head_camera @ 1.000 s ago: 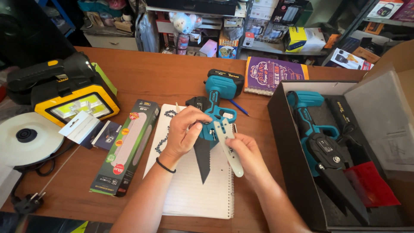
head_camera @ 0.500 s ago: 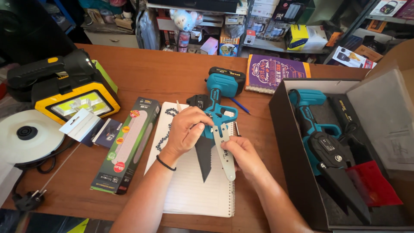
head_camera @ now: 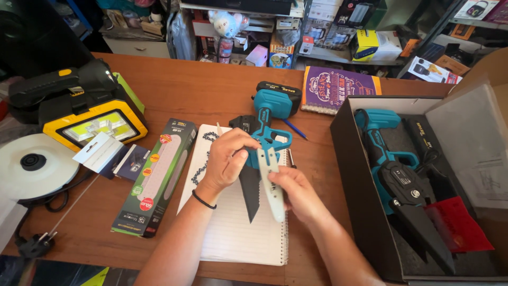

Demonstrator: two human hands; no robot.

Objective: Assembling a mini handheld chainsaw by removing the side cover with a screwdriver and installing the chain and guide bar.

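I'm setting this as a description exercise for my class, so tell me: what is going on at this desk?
A person works on a small teal cordless chainsaw lying on a spiral notebook on a wooden desk. The left hand grips the saw's body, while the right hand holds its white guide bar. A loose saw chain lies on the notebook beside them. To the right, an open black box holds a second teal saw.

table [head_camera: 211,90] | on it: notebook [head_camera: 233,233], work light [head_camera: 95,124], black box [head_camera: 365,222], green carton [head_camera: 156,177]
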